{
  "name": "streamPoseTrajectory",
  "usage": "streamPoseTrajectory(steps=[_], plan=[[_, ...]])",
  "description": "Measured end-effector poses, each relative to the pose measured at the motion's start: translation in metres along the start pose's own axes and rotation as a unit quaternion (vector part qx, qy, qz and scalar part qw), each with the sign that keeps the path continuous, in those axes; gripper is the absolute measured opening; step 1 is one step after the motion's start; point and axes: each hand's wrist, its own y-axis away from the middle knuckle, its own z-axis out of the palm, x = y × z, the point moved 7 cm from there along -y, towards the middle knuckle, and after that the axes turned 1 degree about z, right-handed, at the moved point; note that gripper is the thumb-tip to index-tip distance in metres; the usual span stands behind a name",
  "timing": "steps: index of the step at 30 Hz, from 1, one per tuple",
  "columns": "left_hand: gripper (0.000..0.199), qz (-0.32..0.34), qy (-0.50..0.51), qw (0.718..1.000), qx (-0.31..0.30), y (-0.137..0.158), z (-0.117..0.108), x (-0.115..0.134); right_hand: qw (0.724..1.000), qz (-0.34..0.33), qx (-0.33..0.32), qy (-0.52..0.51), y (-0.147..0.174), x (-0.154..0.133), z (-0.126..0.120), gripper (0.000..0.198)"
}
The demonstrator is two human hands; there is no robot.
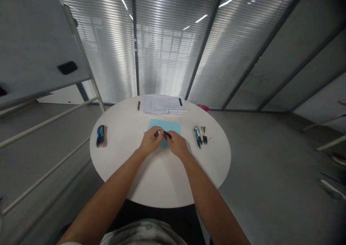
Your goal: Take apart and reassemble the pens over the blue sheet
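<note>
Over the light blue sheet (164, 124) at the middle of the table, my two hands meet. A short dark pen (167, 134), or part of one, slants between them. My right hand (176, 143) is closed on its black barrel with thumb and fingers. The fingers of my left hand (150, 141) are pinched at the pen's upper left end. What exactly lies inside the left pinch is too small to make out fully. Both hands cover part of the sheet.
The round white table (162, 187) carries stacked papers (162, 104) at the back with a dark pen (138, 105) beside them. Several pens (100, 136) lie at left, and several more pens (200, 136) at right. A whiteboard stand (48, 108) stands close on the left.
</note>
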Motion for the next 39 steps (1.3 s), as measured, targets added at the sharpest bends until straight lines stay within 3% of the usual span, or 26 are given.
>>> streamPoseTrajectory(steps=[14,29,33,35,39], plan=[[0.021,-0.031,0.007,1.000,-0.002,-0.003,-0.001,-0.014,0.997,-0.046,-0.009,-0.058,0.002,-0.004,-0.003,0.038],[0.042,0.021,-0.028,0.997,-0.074,0.000,0.007,-0.005,0.982,-0.011,0.011,-0.188,-0.002,0.003,0.000,0.037],[0.049,0.007,0.002,0.999,-0.045,0.000,0.002,-0.004,0.975,-0.005,0.015,-0.222,-0.003,0.005,0.002,0.035],[0.046,0.003,0.006,1.000,-0.030,-0.001,-0.001,-0.005,0.973,-0.002,0.015,-0.229,-0.003,0.007,0.004,0.035],[0.035,0.018,-0.001,0.998,-0.062,0.001,0.002,-0.005,0.971,-0.010,0.017,-0.237,-0.004,0.007,0.006,0.034]])
